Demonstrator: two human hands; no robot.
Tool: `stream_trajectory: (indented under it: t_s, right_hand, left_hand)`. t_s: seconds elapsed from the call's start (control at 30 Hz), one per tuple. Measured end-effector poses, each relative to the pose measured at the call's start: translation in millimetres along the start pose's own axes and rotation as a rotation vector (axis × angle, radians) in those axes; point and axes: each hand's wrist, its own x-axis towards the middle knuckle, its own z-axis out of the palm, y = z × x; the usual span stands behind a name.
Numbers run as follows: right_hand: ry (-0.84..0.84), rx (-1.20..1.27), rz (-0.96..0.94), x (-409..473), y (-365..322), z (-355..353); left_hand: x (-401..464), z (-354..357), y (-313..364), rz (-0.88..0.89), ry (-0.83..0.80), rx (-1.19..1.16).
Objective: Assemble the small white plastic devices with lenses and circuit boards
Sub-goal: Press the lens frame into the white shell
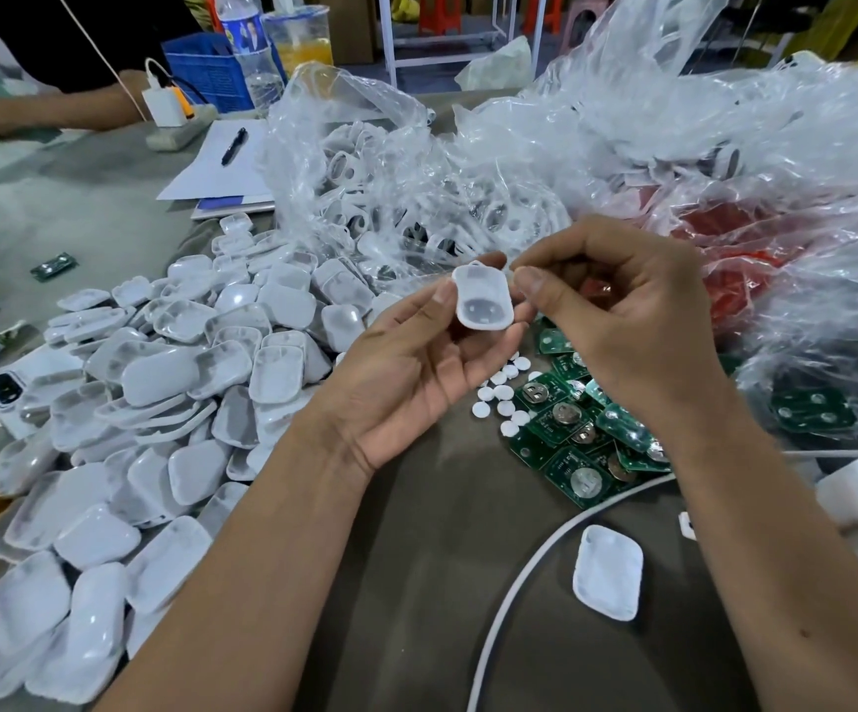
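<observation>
Gripping shell [483, 299], hands [416, 372] mid-table.

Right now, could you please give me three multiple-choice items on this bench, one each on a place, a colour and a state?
1. Where do the circuit boards lie?
A. under the right hand
B. on the notepad
C. inside the blue crate

2. What colour are the circuit boards?
A. red
B. green
C. yellow

3. How is the white shell held?
A. lying loose on the table
B. gripped in the fingers of the left hand
C. sealed in a bag

Answers: 1 A, the boards sit on the table below that hand and wrist. 2 B, their faces are plainly green. 3 B, the left thumb and fingers curl round its edges, while the right fingertips meet at its top corner.
</observation>
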Motion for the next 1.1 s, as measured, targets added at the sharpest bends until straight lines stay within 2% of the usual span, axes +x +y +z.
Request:
stream_trajectory:
  t_s: [0.1, 0.4, 0.83, 1.1]
  right_hand:
    - [-0.014, -0.117, -0.016, 0.5, 0.4, -0.4]
    - [-0.065, -0.25, -0.058, 1.1, -3.9, -2.1]
    - [-0.176, -0.283, -0.029, -0.8, -8.4, -1.9]
    - [-0.175, -0.293, 0.006, -0.4, -10.1, -1.1]
  left_hand:
    - [0.5, 2.3, -3.0, -0.006, 0.055, 0.003]
    - [1.6, 5.3, -5.0, -0.01, 0.128, 0.072]
    - [1.6, 6.5, -5.9, -0.018, 0.145, 0.06]
    - [2.5, 6.1, -6.3, -0.02, 0.155, 0.071]
